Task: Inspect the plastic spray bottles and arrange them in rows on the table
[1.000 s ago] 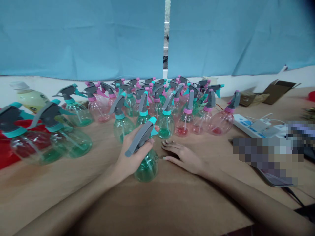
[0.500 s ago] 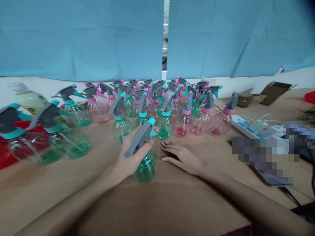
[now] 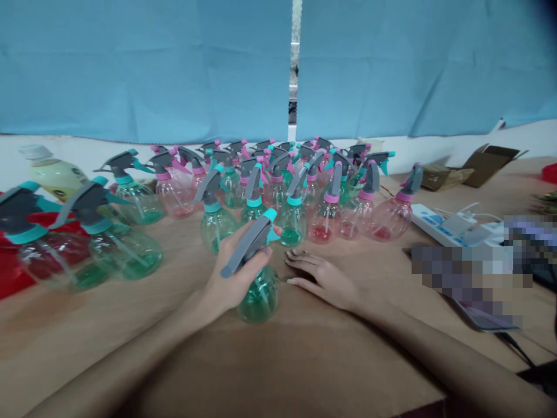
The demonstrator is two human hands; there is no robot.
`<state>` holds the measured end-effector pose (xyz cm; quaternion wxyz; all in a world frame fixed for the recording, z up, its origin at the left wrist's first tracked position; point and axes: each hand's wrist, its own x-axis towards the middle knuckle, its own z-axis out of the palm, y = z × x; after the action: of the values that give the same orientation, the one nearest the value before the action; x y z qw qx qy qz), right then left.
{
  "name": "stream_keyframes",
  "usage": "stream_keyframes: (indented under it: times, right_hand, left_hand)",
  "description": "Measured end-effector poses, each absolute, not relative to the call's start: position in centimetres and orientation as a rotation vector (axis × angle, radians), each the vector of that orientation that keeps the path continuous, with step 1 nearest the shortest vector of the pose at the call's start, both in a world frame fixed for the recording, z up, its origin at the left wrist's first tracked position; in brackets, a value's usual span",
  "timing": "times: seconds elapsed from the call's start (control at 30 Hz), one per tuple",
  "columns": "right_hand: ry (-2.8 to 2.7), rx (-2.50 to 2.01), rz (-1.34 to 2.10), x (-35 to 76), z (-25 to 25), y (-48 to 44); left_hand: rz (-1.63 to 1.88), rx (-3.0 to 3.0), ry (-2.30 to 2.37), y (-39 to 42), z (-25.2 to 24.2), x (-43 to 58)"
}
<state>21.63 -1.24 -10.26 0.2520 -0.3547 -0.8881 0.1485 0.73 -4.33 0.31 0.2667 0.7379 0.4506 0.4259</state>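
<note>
green spray bottle point(image 3: 260, 293) upright on brown tabletop point(image 3: 304, 360); our left hand point(image 3: 230, 273) fingers wrap its neck, our right hand point(image 3: 324, 277) lies flat beside it, fingers together. blue curtain point(image 3: 152, 69) behind massed bottles point(image 3: 291, 191).

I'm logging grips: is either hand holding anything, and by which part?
The left hand grips the green spray bottle at its neck, below the grey trigger. The right hand rests flat on the table, holding nothing.
</note>
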Motion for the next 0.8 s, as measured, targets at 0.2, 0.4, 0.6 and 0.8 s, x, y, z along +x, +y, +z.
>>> stream_keyframes:
  times: [0.2,0.4,0.6,0.8]
  right_hand:
    - [-2.427,-0.982,0.41,21.6,-10.26,-1.2]
    - [-2.416,-0.971,0.4,21.59,-10.43,-1.14]
    - [-2.415,-0.966,0.404,21.63,-10.45,-1.07]
    - [-2.411,-0.95,0.409,21.62,-10.39,-1.08]
  left_hand:
    - [1.161,2.102,1.222,-4.0,0.45,0.35]
    - [1.163,2.084,1.154,-3.87,0.41,0.33]
    - [1.134,2.12,1.129,-3.83,0.4,0.2]
    - [1.189,2.097,1.203,-3.87,-0.08,0.29]
